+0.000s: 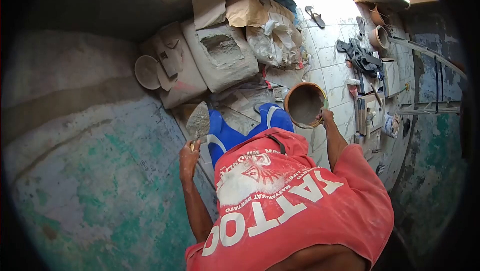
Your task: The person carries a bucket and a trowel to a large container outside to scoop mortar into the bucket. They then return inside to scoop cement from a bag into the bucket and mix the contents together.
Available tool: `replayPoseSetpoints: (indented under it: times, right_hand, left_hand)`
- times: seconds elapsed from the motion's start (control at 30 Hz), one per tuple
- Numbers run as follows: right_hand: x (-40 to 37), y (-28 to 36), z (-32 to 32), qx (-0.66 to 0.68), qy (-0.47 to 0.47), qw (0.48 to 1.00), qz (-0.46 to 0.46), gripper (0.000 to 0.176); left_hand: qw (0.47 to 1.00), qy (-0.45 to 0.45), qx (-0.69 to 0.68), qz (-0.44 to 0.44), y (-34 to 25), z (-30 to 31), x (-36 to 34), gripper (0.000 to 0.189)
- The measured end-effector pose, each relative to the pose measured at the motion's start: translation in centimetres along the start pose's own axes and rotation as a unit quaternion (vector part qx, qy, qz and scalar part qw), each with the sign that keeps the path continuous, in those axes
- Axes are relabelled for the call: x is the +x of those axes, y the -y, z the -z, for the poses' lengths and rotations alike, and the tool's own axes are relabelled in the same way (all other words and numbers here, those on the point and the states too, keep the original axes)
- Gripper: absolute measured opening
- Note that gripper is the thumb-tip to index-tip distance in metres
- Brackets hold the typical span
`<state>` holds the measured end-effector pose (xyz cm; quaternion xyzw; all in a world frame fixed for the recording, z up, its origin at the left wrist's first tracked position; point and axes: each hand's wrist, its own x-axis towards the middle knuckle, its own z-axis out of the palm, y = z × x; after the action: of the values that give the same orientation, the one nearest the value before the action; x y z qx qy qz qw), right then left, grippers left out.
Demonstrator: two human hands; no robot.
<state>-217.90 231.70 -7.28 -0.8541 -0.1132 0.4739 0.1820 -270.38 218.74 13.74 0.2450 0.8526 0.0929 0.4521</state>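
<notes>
My left hand (189,158) is closed around the handle of a trowel (199,120), whose broad blade is coated with grey mortar and lies beside my blue-clad leg. On the right, my right hand (326,117) grips the rim of an orange-brown bucket (287,102), fingers partly hidden behind the edge. Grey material coats the bucket's inside. Ahead of my legs sits a mortar-smeared sack or block (244,66) with a hollow of wet grey mortar (220,46) in it.
A round bowl (147,72) stands by dusty boxes at the left. Crumpled sacks (275,41) lie ahead. To the right are a black bag (361,57), a pot (379,37), tools, a sandal (315,16) and a ladder (430,108). A patchy green wall (100,181) runs along my left.
</notes>
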Motion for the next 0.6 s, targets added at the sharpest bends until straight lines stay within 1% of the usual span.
replayPoseSetpoints:
  times: [0.07, 0.1, 0.17, 0.2, 0.27, 0.3, 0.33, 0.37, 0.4, 0.43, 0.47, 0.5, 0.53, 0.57, 0.6]
  right_hand:
    - [-2.3, -0.9, -0.2, 0.014, -0.032, 0.999, -0.019, 0.023]
    - [-4.0, -1.7, -0.8, 0.026, -0.042, 0.999, -0.024, 0.022]
    - [-7.6, -2.4, -2.5, 0.049, -0.063, 0.996, -0.039, 0.020]
    - [-8.7, -2.0, -2.9, 0.064, -0.084, 0.993, -0.044, 0.019]
    - [-11.6, -2.3, -3.6, 0.072, -0.094, 0.992, -0.048, 0.018]
    - [-12.7, -2.4, -4.3, 0.090, -0.099, 0.990, -0.046, 0.017]
    - [-13.5, -2.6, -5.1, 0.090, -0.123, 0.987, -0.057, 0.016]
    - [-14.4, -3.2, -5.5, 0.099, -0.116, 0.987, -0.051, 0.015]
    - [-14.9, -3.6, -5.9, 0.106, -0.111, 0.987, -0.045, 0.014]
    - [-14.6, -4.6, -6.4, 0.122, -0.096, 0.986, -0.059, 0.011]
    - [-15.3, -4.6, -7.1, 0.120, -0.086, 0.987, -0.064, 0.010]
    - [-14.6, -5.5, -7.9, 0.133, -0.100, 0.984, -0.070, 0.010]
    - [-13.7, -6.1, -9.2, 0.109, -0.122, 0.984, -0.070, 0.010]
    - [-12.8, -6.7, -10.5, 0.106, -0.122, 0.983, -0.084, 0.009]
    - [-12.1, -7.5, -11.5, 0.099, -0.095, 0.987, -0.079, 0.009]
  left_hand:
    - [0.995, 0.032, 0.075, -0.052, 1.3, 3.0, 4.6, 0.039]
    - [0.994, 0.039, 0.087, -0.056, 2.6, 4.4, 6.7, 0.039]
    - [0.979, -0.004, 0.132, -0.157, 3.9, 6.8, 10.7, 0.040]
    - [0.978, -0.001, 0.130, -0.160, 3.8, 8.0, 12.3, 0.040]
    - [0.979, 0.055, 0.143, -0.135, 3.9, 10.6, 14.0, 0.042]
    - [0.976, 0.064, 0.151, -0.144, 4.0, 11.7, 14.9, 0.042]
    - [0.980, 0.059, 0.141, -0.127, 4.3, 12.5, 15.9, 0.041]
    - [0.983, 0.062, 0.135, -0.112, 4.4, 12.7, 16.7, 0.040]
    - [0.985, 0.072, 0.122, -0.097, 3.1, 13.3, 16.5, 0.039]
    - [0.988, 0.081, 0.110, -0.074, 2.4, 13.9, 15.9, 0.037]
    - [0.984, 0.098, 0.123, -0.083, 2.9, 13.8, 16.4, 0.037]
    - [0.986, 0.091, 0.117, -0.079, 3.2, 13.7, 17.3, 0.036]
    - [0.988, 0.082, 0.111, -0.071, 3.8, 13.4, 18.1, 0.034]
    - [0.985, 0.092, 0.127, -0.071, 4.1, 13.3, 18.3, 0.034]
    - [0.982, 0.104, 0.141, -0.073, 4.2, 13.0, 18.7, 0.033]
